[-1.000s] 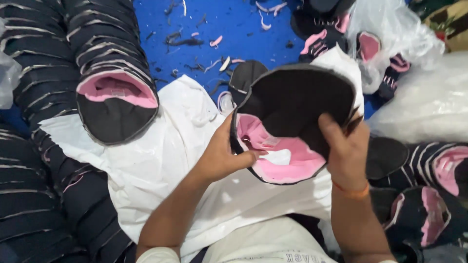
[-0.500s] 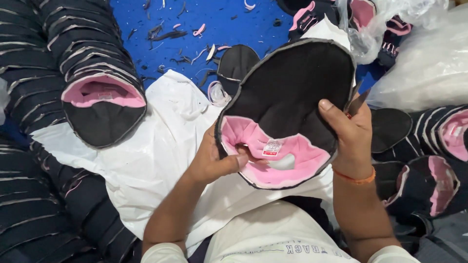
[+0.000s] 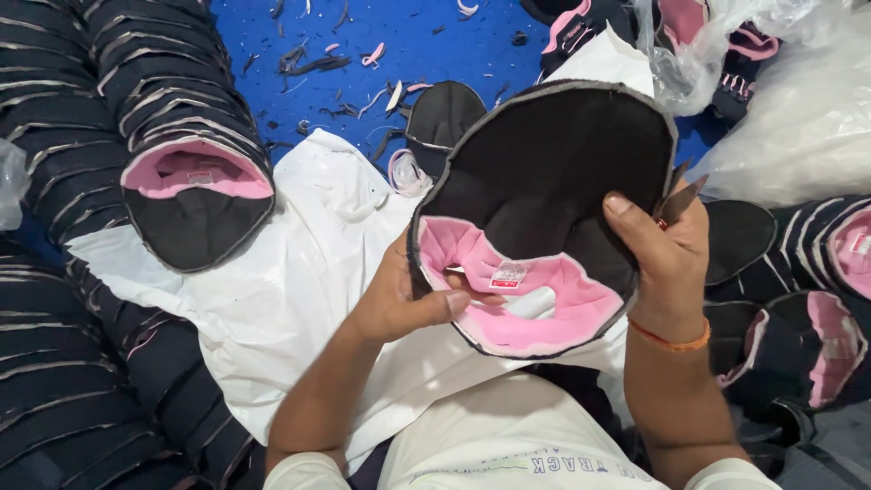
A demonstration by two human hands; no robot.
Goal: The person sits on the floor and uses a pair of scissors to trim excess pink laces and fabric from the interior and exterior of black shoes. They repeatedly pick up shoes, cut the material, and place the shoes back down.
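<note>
the black shoe upper (image 3: 544, 191) with its pink lining (image 3: 535, 304) is held up in front of the person, just above the lap, inner side facing the camera, its long axis running from the pink collar near the body up to the rounded dark toe end away from it. the left hand (image 3: 404, 299) grips the lower left edge, thumb pressed across the pink lining beside a small sewn label (image 3: 508, 274). the right hand (image 3: 667, 263) clasps the right edge, fingers curled behind, and also holds small snips (image 3: 680, 198) whose tips poke out above the fingers. both hands are equally near. a white plastic sheet (image 3: 272, 299) lies beneath, stacked uppers (image 3: 195, 195) to the left, thread scraps (image 3: 363, 59) on the blue floor (image 3: 435, 45).
</note>
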